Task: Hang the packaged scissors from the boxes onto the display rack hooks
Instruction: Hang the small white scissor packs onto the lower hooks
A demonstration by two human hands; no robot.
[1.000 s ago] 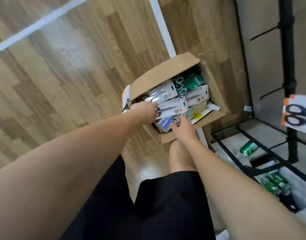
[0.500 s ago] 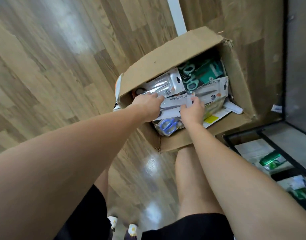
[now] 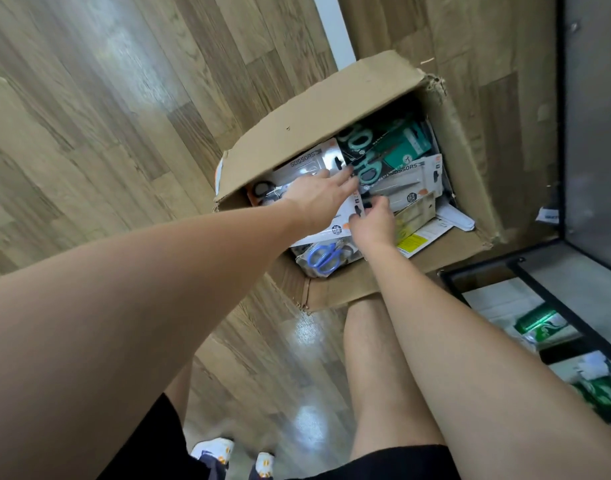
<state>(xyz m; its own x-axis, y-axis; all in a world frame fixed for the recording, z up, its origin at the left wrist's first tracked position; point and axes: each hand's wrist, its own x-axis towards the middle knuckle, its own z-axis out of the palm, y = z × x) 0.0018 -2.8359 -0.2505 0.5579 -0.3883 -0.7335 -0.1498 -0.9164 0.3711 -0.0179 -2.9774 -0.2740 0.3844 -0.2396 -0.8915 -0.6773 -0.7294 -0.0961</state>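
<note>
In the cardboard box (image 3: 297, 133), left hand (image 3: 318, 202) flat over half-hidden scissor packs (image 3: 397, 185); right hand (image 3: 371, 225) grip pinching white card (image 3: 342, 220).

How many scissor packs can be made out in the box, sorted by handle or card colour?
Visible in the cardboard box, some overlapping:
Grey-white card packs: 3
Teal-handled packs: 1
Blue-handled packs: 1
Total: 5; others below are hidden.

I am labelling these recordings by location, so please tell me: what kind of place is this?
Probably a shop floor or stockroom during restocking. An open cardboard box full of packaged scissors sits on a wood-pattern floor, beside a black metal rack holding more packaged goods.
</note>
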